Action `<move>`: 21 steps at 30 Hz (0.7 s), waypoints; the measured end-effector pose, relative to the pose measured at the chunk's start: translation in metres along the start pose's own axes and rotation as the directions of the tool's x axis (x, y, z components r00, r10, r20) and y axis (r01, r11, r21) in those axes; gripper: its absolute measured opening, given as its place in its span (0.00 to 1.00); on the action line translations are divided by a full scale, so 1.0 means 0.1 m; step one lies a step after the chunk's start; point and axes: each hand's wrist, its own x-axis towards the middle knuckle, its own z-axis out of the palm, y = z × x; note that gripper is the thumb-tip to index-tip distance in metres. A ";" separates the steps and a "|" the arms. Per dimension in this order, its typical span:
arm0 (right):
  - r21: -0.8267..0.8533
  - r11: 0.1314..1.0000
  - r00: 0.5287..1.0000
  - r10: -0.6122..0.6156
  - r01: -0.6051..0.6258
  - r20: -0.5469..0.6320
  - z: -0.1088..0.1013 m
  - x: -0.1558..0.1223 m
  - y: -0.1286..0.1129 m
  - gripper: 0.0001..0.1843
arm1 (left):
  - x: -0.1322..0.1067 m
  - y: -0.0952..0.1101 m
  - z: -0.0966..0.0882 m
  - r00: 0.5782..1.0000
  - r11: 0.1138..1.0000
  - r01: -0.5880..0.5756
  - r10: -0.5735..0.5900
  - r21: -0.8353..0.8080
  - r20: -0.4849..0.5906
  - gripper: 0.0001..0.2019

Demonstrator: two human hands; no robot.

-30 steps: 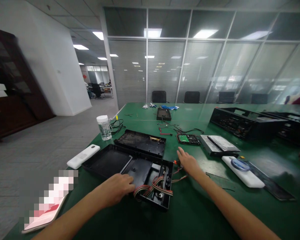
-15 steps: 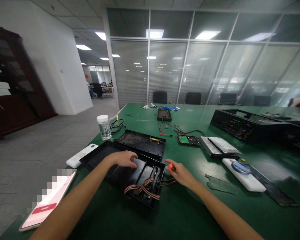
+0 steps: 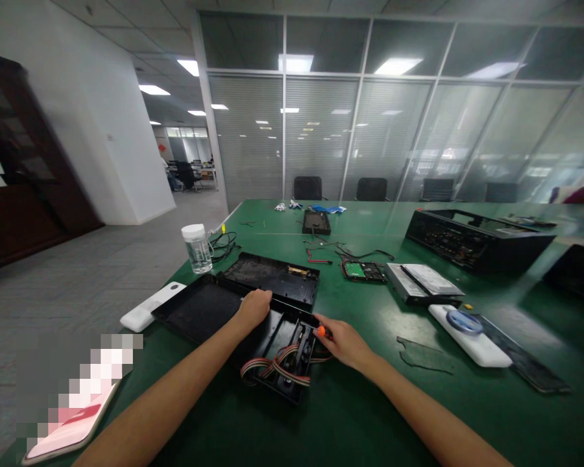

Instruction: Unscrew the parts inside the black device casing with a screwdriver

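A shallow black plastic casing [image 3: 189, 310] lies open on the table in front of me, with striped ribbon wires [image 3: 275, 371] spilling from its near right part. My left hand [image 3: 255, 309] is closed on the casing's far rim, fingertips hidden behind it. At the right edge, my right hand [image 3: 343, 340] is closed around an orange-handled screwdriver [image 3: 322, 331]; its shaft is hard to make out. Just beyond the casing, touching or nearly touching it, lies a second black panel [image 3: 267, 277] with a small brass-coloured strip.
Left stand a clear bottle [image 3: 197, 250], a white device [image 3: 150, 308] and a phone [image 3: 73, 428]. On the right are a green circuit board [image 3: 363, 270], a silver drive [image 3: 423, 283], a white power bank [image 3: 470, 337], a glass piece [image 3: 424, 355] and a large black chassis [image 3: 472, 240].
My left hand has moved right and slightly forward, from open over the casing to closed on its far rim. My right hand has shifted slightly left with the screwdriver.
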 end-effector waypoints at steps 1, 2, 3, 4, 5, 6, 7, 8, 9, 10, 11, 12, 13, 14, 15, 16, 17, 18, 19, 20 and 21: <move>0.004 1.000 1.000 0.006 -0.006 -0.006 0.00 0.00 0.00 0.25 | 0.01 -0.01 0.00 1.000 1.000 -0.005 0.005 0.000 0.001 0.07; 0.008 1.000 1.000 0.012 -0.011 -0.010 0.01 0.00 0.00 0.25 | 0.02 -0.01 0.00 1.000 1.000 -0.008 0.008 0.000 0.002 0.08; 0.013 1.000 1.000 0.017 -0.016 -0.015 0.01 -0.01 0.00 0.25 | 0.03 -0.02 0.00 1.000 1.000 -0.010 0.010 0.001 0.001 0.08; 0.017 1.000 1.000 0.022 -0.021 -0.020 0.01 -0.01 0.01 0.25 | 0.03 -0.03 0.01 1.000 1.000 -0.015 0.015 0.003 -0.001 0.08; 0.021 0.999 0.999 0.028 -0.027 -0.026 0.01 -0.01 0.02 0.25 | 0.03 -0.04 0.02 1.000 1.000 -0.026 0.026 0.005 -0.004 0.09; 0.027 0.999 0.999 0.036 -0.035 -0.033 0.01 0.00 0.04 0.25 | 0.03 -0.04 0.02 0.999 0.999 -0.040 0.040 0.006 -0.009 0.09; 0.036 0.998 0.998 0.048 -0.046 -0.041 0.01 0.00 0.06 0.25 | 0.02 -0.05 0.02 0.998 0.998 -0.056 0.056 0.007 -0.012 0.09; 0.048 0.997 0.997 0.061 -0.059 -0.048 0.01 0.01 0.09 0.26 | 0.01 -0.06 0.03 0.997 0.997 -0.074 0.074 0.008 -0.014 0.10; 0.064 0.995 0.996 0.076 -0.072 -0.052 0.00 0.01 0.11 0.26 | -0.01 -0.06 0.03 0.996 0.996 -0.090 0.090 0.010 -0.013 0.10; 0.081 0.993 0.995 0.088 -0.083 -0.052 0.00 0.02 0.13 0.26 | -0.02 -0.07 0.03 0.994 0.994 -0.106 0.106 0.013 -0.009 0.10; 0.097 0.991 0.994 0.095 -0.090 -0.052 0.00 0.02 0.14 0.27 | -0.04 -0.07 0.03 0.992 0.992 -0.122 0.123 0.015 -0.005 0.10; 0.110 0.990 0.994 0.099 -0.092 -0.052 0.00 0.03 0.16 0.27 | -0.05 -0.07 0.02 0.989 0.989 -0.146 0.146 0.012 -0.002 0.10; 0.118 0.989 0.994 0.098 -0.091 -0.054 0.00 0.03 0.16 0.27 | -0.07 -0.07 0.02 0.984 0.984 -0.180 0.180 0.000 -0.002 0.10; 0.125 0.988 0.994 0.096 -0.088 -0.057 0.01 0.04 0.17 0.27 | -0.08 -0.07 0.01 0.975 0.975 -0.222 0.222 -0.019 -0.001 0.09; 0.132 0.988 0.994 0.093 -0.085 -0.059 0.02 0.04 0.17 0.26 | -0.08 -0.06 0.00 0.963 0.962 -0.269 0.269 -0.045 0.000 0.09; 0.140 0.986 0.994 0.094 -0.085 -0.061 0.03 0.05 0.16 0.26 | -0.08 -0.04 -0.02 0.948 0.945 -0.317 0.318 -0.077 0.002 0.09; 0.148 0.985 0.993 0.099 -0.089 -0.063 0.04 0.06 0.16 0.25 | -0.06 -0.02 -0.05 0.931 0.925 -0.362 0.365 -0.111 0.002 0.08; 0.156 0.983 0.992 0.107 -0.096 -0.063 0.06 0.06 0.16 0.25 | -0.05 0.02 -0.08 0.914 0.904 -0.402 0.406 -0.145 -0.002 0.08; 0.164 0.981 0.991 0.114 -0.103 -0.064 0.07 0.07 0.15 0.25 | -0.02 0.06 -0.11 0.896 0.881 -0.439 0.444 -0.178 -0.012 0.08; 0.169 0.980 0.990 0.122 -0.109 -0.067 0.07 0.08 0.15 0.25 | 0.01 0.11 -0.14 0.878 0.855 -0.473 0.479 -0.211 -0.029 0.09; 0.173 0.978 0.989 0.129 -0.115 -0.070 0.07 0.08 0.15 0.24 | 0.04 0.16 -0.17 0.859 0.828 -0.505 0.510 -0.245 -0.048 0.09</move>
